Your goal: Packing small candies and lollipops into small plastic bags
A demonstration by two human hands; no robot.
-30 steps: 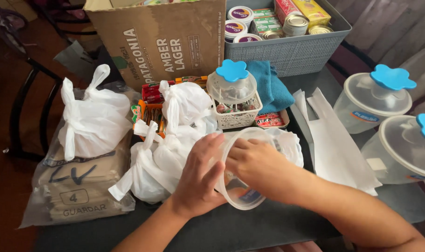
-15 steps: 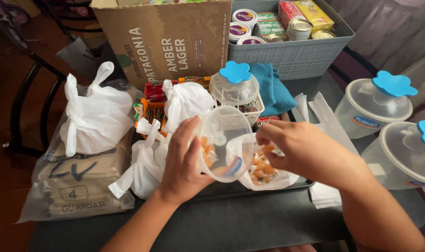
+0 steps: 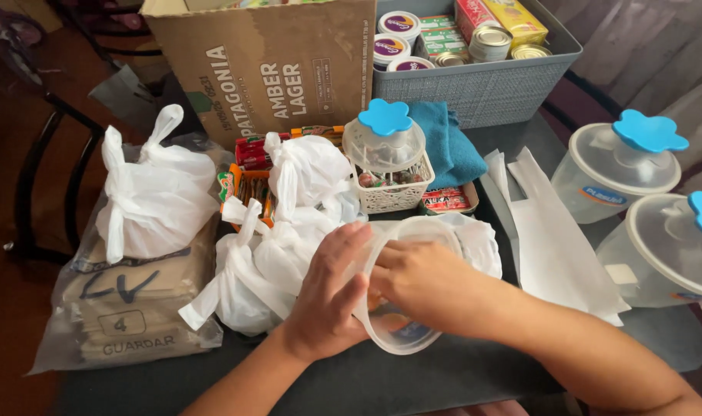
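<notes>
On the dark table (image 3: 459,377), at its far edge, a brown cardboard box (image 3: 266,69) stands beside a grey woven-look plastic bin (image 3: 489,92) filled with cans, tubs and cartons. Down the left side lies a clear bag of flat brown packets (image 3: 127,308), with a knotted white plastic bag (image 3: 154,192) resting on top. More knotted white bags (image 3: 289,223) crowd the middle. At the right edge stand two clear lidded containers with blue flower-shaped knobs (image 3: 624,173), and flat white bags (image 3: 555,231) lie spread beside them. A folded blue cloth (image 3: 447,146) sits behind a small white basket (image 3: 393,189), which carries a smaller clear jar with a blue knob (image 3: 383,142).

Near the front, in the middle, a clear plastic container (image 3: 401,323) is tipped on its side, its mouth facing the open white bag (image 3: 478,243) just behind it. The left hand (image 3: 331,296) wraps around the container's outer wall, fingers curled over the rim and gripping it. The right hand (image 3: 428,281) reaches inside the container's mouth; its fingers are hidden, so whether they grip anything cannot be told.
</notes>
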